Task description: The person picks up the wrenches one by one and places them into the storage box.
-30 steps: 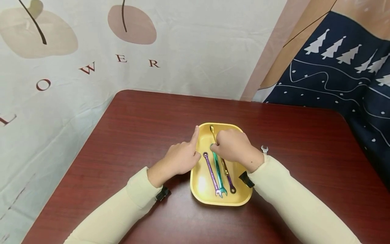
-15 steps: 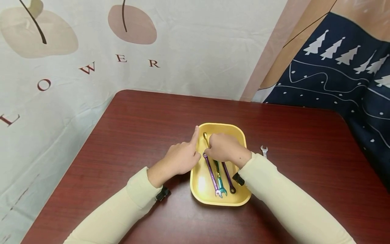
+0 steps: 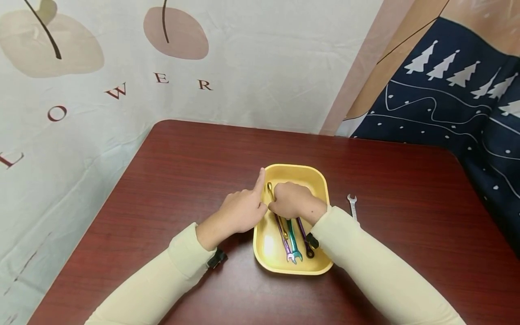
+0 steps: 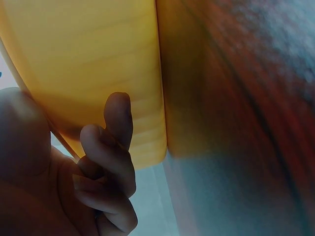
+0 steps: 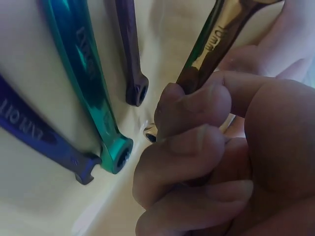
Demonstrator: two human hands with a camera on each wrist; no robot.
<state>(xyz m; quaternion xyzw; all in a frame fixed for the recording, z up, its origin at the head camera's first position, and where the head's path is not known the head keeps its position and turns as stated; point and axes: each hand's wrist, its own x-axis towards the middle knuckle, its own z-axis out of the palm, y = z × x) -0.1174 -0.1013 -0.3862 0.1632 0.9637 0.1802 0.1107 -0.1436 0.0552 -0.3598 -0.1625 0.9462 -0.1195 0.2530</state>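
Since the earlier frame, the right hand [image 3: 291, 199], pinching the gold wrench [image 5: 212, 43], has shifted it leftward over the yellow tray [image 3: 271, 261]. Left hand [image 3: 243, 210] at left rim; grip unclear.

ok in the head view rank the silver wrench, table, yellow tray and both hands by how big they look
1. table
2. yellow tray
3. left hand and right hand, too alike to rank apart
4. silver wrench, partly hidden by the right sleeve
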